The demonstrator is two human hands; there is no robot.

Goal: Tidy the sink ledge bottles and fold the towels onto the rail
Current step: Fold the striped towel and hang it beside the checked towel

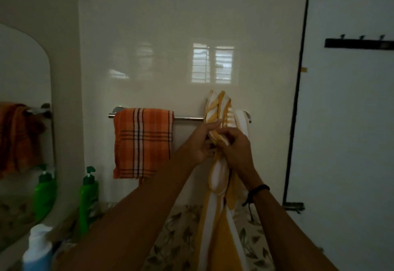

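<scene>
A chrome towel rail (187,118) runs across the cream wall. An orange checked towel (142,143) hangs folded over its left part. At the rail's right end a yellow and white striped towel (217,177) is bunched up, with its top above the rail and its long end hanging down past my forearms. My left hand (197,146) and my right hand (236,150) both grip this striped towel just below the rail, close together. A green pump bottle (88,198) stands on the ledge at the lower left, and a blue and white bottle (38,249) stands nearer to me.
A mirror (23,121) on the left reflects the orange towel and the green bottle. A white door (345,121) with a black hook strip (358,42) fills the right side. Leaf-patterned tiles (177,238) lie below the rail.
</scene>
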